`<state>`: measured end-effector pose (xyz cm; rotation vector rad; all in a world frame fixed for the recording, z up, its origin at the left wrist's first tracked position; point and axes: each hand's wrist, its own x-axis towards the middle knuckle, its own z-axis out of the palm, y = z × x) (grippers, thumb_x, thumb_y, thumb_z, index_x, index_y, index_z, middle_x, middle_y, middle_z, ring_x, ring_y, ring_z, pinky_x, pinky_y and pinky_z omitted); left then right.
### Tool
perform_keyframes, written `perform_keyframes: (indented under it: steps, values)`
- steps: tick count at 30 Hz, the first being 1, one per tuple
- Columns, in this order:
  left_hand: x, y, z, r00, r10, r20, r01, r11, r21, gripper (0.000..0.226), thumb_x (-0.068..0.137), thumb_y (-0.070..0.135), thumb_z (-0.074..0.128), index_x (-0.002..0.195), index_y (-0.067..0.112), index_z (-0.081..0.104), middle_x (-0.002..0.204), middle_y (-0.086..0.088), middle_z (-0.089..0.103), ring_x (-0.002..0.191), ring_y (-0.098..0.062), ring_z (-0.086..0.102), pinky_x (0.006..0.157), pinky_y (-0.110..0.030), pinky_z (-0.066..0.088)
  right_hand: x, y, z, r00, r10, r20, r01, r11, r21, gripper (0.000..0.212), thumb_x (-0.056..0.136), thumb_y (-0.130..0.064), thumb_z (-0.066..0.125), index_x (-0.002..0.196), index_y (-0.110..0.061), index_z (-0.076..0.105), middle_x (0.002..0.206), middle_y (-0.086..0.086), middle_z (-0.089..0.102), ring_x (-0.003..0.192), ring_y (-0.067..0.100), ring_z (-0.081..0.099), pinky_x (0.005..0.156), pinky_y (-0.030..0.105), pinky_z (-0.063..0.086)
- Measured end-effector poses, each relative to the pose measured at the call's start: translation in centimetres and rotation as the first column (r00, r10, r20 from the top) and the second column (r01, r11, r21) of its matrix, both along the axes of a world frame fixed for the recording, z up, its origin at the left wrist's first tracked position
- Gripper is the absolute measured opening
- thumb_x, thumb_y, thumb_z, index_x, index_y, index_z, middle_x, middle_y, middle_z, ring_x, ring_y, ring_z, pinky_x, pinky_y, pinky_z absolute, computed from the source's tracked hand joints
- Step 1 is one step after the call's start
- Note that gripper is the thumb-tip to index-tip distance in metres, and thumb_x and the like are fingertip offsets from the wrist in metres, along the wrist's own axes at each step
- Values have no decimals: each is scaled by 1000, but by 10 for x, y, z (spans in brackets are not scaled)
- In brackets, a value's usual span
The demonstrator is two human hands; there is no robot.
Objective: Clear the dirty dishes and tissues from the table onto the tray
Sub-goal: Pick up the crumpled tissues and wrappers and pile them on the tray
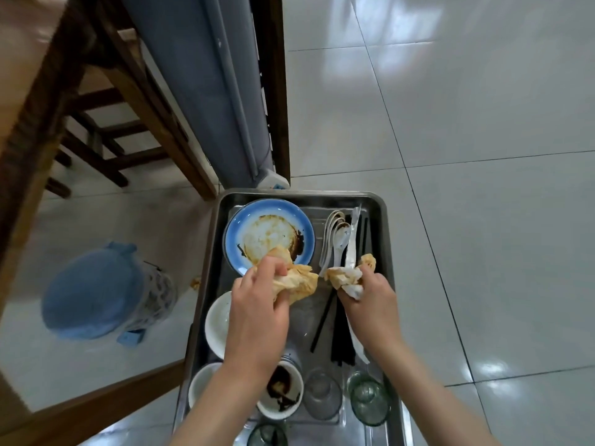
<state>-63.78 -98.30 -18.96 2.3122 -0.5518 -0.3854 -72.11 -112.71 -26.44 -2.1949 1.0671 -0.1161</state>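
Left hand (257, 304) and right hand (370, 297) each clutch a stained tissue wad (297, 280) over mid-tray (381, 220); drop both onto bare metal near the chopsticks (341, 336), clear of glasses.

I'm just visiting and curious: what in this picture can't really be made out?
- Head view: left bowl partly hidden by the left hand.
- Bottom glass and tray cut off by the bottom edge.
- Table, top left, blurred and cut off.
- Chopsticks: count unclear, partly under the right hand.
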Motion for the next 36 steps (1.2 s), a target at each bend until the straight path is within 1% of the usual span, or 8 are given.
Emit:
perform_keyframes:
  steps: [3,8,12,15,17,22,28,36]
  values:
    - [-1,3,-2,1000,8,10,-8,1000,12,38,85,6,62,92,37,41,98,15,52,89,-11,42,65,-13,31,0,0,0,1000,2,13,-2,1000,15,21,82,-29,68,93,-20,53,86,1,53,70,11,45,53,15,28]
    - [-6,2,-2,1000,0,2,0,1000,13,37,85,6,62,92,36,41,97,13,53,87,-12,42,66,-14,32,-3,3,2,1000,-22,-11,22,998,57,54,77,-31,75,123,-22,49,105,0,55,84,8,45,72,20,35]
    - [-11,-3,-2,1000,-13,-7,13,1000,3,36,85,5,60,93,35,42,99,11,55,90,-13,42,69,-10,31,-9,6,0,998,-57,-9,58,994,93,71,70,-32,79,130,-22,42,108,4,52,90,12,47,75,22,38]
    - [-12,-5,-2,1000,-16,-9,16,1000,1,35,86,5,59,93,34,42,100,11,55,91,-13,42,69,-10,32,-11,7,-1,997,-71,5,70,992,103,79,67,-31,81,133,-23,38,117,5,47,107,19,47,90,29,43]
    - [-12,-6,-3,1000,-18,-6,18,1000,6,34,86,5,59,93,34,42,100,11,55,91,-13,42,69,-10,32,-11,7,-2,997,-71,10,70,994,88,78,69,-33,80,134,-21,39,123,5,47,114,20,44,95,29,39]
    - [-11,-6,-5,1000,-14,-9,14,1000,13,32,86,7,58,94,33,43,100,10,54,91,-13,40,67,-17,28,-17,3,0,998,-64,10,64,997,37,60,84,-40,64,135,-18,41,126,3,50,117,16,42,90,20,30]
    - [-13,-5,-5,1000,-19,-2,19,1000,18,32,87,8,58,94,34,42,100,9,54,92,-14,40,67,-12,32,-20,-4,11,999,-36,12,36,999,6,54,89,-36,58,136,-16,42,130,3,51,122,17,42,99,27,34]
    - [-21,-22,-13,983,-179,34,175,980,95,22,89,14,59,105,26,49,103,7,52,93,-10,36,73,-18,25,-8,-24,40,996,46,76,-41,997,-68,52,92,-34,53,139,-16,40,136,1,49,127,17,39,96,21,24]
